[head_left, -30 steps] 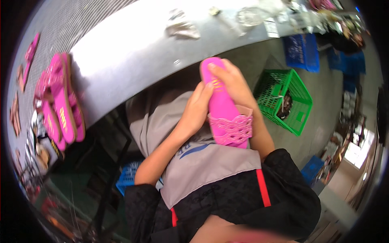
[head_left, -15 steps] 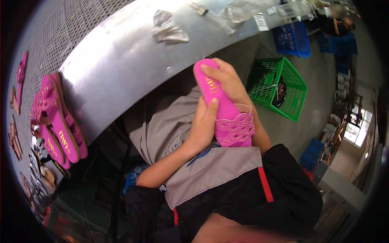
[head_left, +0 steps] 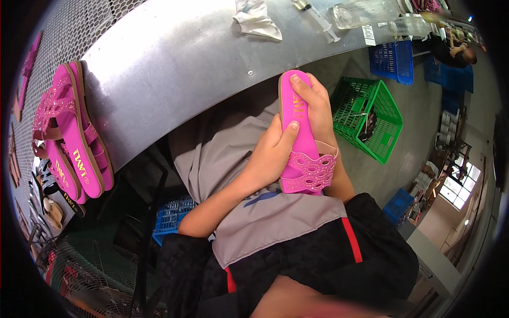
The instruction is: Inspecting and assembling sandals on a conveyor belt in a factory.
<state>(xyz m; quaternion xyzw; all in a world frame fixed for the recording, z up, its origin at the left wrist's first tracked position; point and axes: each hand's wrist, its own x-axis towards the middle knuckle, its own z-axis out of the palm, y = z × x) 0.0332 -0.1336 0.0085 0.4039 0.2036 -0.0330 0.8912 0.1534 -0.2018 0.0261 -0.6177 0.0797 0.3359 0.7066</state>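
Observation:
A pink slide sandal (head_left: 303,139) with a cut-out, studded strap is held over my lap, its heel end pointing away from me. My left hand (head_left: 275,146) grips its near side around the middle, thumb lying on the insole. On the other side my right hand (head_left: 314,103) wraps the heel end, thumb pressed on the gold lettering area. The fingers underneath the sole are hidden. More pink sandals (head_left: 74,132) lie stacked at the left end of the metal table (head_left: 180,69).
On the table lie a crumpled white cloth (head_left: 257,20), a syringe (head_left: 318,20) and a clear jar (head_left: 360,13). A green basket (head_left: 389,124) and a blue crate (head_left: 395,61) stand on the floor at the right. Another person (head_left: 456,53) is at the far right. Another blue crate (head_left: 168,217) is beside my left elbow.
Both hands and the sandal have shifted slightly right in the view, and the sandal stands a little more upright. The table and its things have shifted too, as the view turned. The grip looks the same.

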